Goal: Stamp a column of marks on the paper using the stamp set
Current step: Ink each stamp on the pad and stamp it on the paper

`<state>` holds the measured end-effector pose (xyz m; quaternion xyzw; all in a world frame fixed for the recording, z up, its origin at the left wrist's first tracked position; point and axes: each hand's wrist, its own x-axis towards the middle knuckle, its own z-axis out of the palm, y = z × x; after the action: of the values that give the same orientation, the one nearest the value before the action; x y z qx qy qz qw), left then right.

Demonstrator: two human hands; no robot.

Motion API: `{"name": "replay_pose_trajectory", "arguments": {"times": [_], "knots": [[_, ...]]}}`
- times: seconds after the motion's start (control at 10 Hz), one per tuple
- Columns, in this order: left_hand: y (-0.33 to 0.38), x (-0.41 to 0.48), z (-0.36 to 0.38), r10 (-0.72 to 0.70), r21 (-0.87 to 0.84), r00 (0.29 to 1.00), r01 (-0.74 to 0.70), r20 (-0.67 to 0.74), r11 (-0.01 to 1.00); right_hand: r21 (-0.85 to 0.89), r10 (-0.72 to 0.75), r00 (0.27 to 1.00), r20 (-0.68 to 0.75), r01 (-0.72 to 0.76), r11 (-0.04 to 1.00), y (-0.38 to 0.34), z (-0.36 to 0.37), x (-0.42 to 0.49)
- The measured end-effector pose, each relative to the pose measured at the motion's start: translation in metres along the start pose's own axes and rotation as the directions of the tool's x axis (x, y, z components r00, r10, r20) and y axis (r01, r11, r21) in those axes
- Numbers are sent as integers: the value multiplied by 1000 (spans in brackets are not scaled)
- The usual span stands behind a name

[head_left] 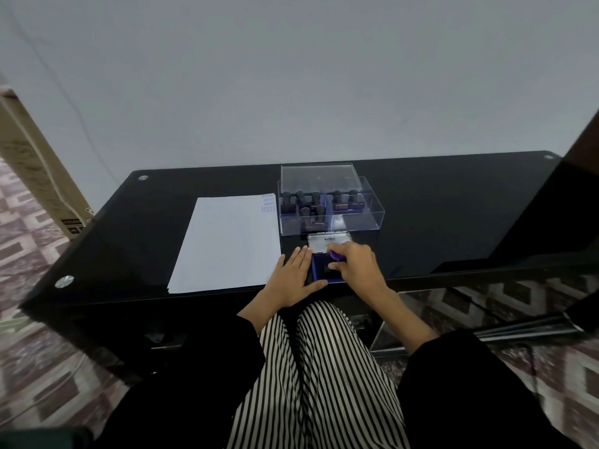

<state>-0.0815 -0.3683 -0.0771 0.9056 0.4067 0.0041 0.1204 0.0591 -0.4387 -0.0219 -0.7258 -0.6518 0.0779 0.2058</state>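
A white sheet of paper [227,243] lies on the black table, with several faint blue stamped marks [268,203] in a column at its top right corner. To its right an ink pad [321,270] lies open, its metal lid [329,242] standing up behind. My right hand [358,267] holds a purple-handled stamp [337,256] down on the pad. My left hand [291,278] rests flat against the pad's left edge. A clear plastic box [356,218] behind the pad holds several dark stamps [316,202].
The box's clear lid [319,176] leans behind it. The black glass table [453,215] ends at its near edge just in front of my hands. A cardboard box [39,170] leans against the wall at the far left. My striped trousers [317,377] fill the foreground.
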Motion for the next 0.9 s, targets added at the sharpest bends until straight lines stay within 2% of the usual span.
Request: {"name": "replay_pose_trajectory", "arguments": {"times": [0.6, 0.9], "knots": [[-3, 2, 2, -3, -23, 1000, 3, -1, 1000, 11, 63, 998, 12, -63, 998, -2, -4, 17], [-2, 2, 1, -5, -7, 1000, 5, 5, 1000, -11, 26, 1000, 9, -26, 1000, -1, -2, 6]]}}
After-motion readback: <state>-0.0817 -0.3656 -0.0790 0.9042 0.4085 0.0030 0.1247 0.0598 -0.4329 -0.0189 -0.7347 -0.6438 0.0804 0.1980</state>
